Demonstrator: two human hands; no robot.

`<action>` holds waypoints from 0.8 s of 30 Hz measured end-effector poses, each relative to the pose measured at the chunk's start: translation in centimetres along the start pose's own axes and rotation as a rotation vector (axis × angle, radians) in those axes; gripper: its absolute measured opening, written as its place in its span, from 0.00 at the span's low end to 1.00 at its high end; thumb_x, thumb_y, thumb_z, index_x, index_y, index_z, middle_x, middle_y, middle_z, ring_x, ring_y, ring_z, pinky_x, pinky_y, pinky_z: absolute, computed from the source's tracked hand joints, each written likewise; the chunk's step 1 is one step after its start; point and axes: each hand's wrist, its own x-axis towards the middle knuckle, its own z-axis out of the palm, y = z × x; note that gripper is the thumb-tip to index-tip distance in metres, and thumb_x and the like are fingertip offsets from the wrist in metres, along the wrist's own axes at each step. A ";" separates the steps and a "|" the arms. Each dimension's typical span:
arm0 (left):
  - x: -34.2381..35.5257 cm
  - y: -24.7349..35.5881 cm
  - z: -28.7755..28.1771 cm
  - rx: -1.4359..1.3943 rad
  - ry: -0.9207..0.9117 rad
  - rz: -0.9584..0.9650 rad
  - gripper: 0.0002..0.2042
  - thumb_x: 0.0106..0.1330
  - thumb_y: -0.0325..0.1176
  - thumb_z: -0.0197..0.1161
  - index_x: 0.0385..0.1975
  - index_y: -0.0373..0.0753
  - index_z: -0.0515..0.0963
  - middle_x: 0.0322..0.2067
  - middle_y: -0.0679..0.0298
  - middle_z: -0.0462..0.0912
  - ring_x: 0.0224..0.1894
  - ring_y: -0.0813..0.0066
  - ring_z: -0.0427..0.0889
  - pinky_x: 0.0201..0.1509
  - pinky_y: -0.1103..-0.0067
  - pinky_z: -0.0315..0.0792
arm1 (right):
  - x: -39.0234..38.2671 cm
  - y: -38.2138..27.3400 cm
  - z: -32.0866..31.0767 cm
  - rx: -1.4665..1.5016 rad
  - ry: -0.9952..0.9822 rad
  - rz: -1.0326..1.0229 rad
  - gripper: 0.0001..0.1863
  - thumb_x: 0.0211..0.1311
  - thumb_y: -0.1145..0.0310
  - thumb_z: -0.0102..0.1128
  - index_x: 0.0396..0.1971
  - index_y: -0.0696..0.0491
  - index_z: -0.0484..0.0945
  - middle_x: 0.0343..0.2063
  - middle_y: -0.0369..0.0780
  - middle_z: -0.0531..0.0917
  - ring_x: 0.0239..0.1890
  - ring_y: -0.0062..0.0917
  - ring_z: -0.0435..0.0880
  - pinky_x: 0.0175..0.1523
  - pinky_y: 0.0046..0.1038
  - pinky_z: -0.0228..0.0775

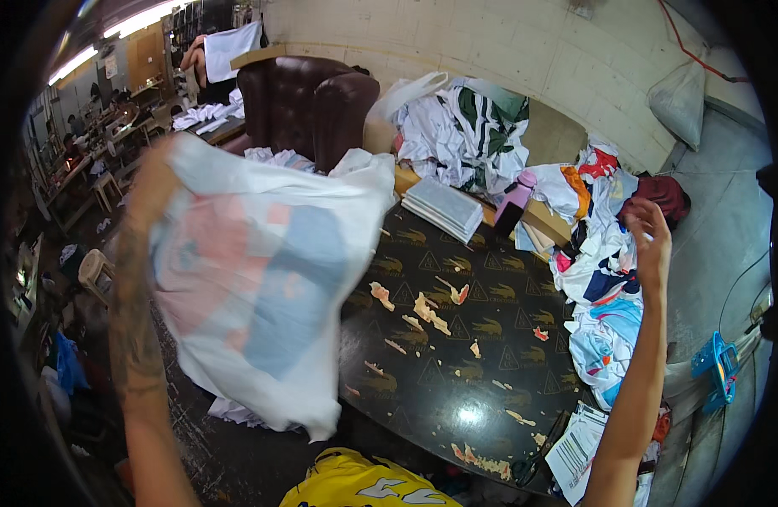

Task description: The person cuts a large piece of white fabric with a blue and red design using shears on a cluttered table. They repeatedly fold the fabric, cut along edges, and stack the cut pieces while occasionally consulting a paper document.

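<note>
From my left hand (157, 169), raised at the left, hangs a white printed cloth (254, 296) with large red and blue areas. It is blurred by motion, so its cut cannot be made out, and it covers part of the table's left side. The fingers of that hand are smeared and partly hidden by the fabric at its upper left corner. My right hand (651, 241) is lifted at the right, fingers bent and apart, with no cloth in it. Behind it lies a long heap of mixed garments (609, 270).
The dark patterned table (457, 363) has peeled, pale patches. Along its far edge are a stack of flat packs (442, 207), a purple bottle (516, 201) and a pile of white and green clothes (473, 127). Papers (575, 452) lie near right. A brown armchair (296, 106) stands behind; another person (195, 63) holds white cloth.
</note>
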 end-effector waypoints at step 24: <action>0.0 7.1 -0.5 -0.211 0.326 0.119 0.15 0.66 0.29 0.64 0.51 0.35 0.84 0.49 0.49 0.90 0.53 0.51 0.89 0.59 0.64 0.79 | -1.7 -7.4 4.4 -0.250 0.296 -0.305 0.23 0.56 0.83 0.59 0.51 0.51 0.88 0.51 0.47 0.89 0.59 0.49 0.85 0.65 0.46 0.74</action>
